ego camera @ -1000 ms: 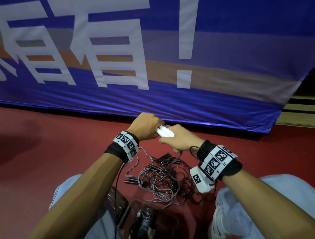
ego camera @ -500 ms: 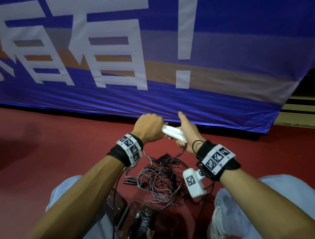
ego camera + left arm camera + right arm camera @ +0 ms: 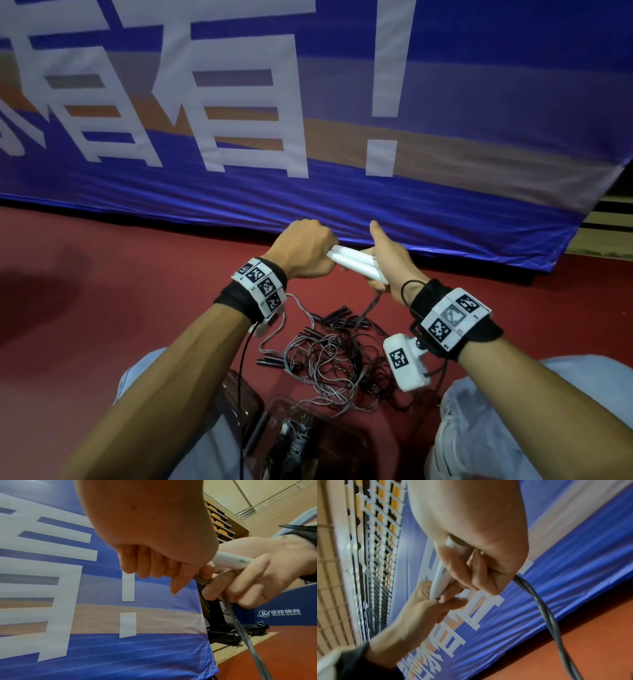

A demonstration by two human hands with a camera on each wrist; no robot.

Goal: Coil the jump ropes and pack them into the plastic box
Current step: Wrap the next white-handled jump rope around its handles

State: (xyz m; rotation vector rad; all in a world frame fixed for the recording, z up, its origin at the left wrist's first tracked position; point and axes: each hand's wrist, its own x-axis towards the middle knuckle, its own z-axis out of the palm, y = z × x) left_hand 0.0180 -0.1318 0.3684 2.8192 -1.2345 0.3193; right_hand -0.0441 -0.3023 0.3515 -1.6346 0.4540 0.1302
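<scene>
1. Both fists wrap the white jump-rope handles [image 3: 356, 265] in the head view: left hand [image 3: 305, 250] at one end, right hand [image 3: 387, 263] at the other, above the tangled ropes [image 3: 335, 359] and the plastic box [image 3: 308, 442]. The trailing cord could snag that pile.
2. Left wrist view alone shows the grey cord [image 3: 240, 626] leaving beneath the right hand's fingers [image 3: 228, 585].
3. Right wrist view shows two strands side by side, likely to twist during coiling.

White plastic jump-rope handles [image 3: 356, 265]: two, side by side.
Hands: two, the left hand [image 3: 305, 250] and the right hand [image 3: 390, 260].
Marker-printed white wristbands [image 3: 260, 286]: two, one per wrist.
Tangled pile of thin grey and black ropes [image 3: 329, 359]: one; rope count unclear.
Clear plastic box [image 3: 308, 442]: one.
Blue fabric banner with white lettering [image 3: 308, 102]: one.
</scene>
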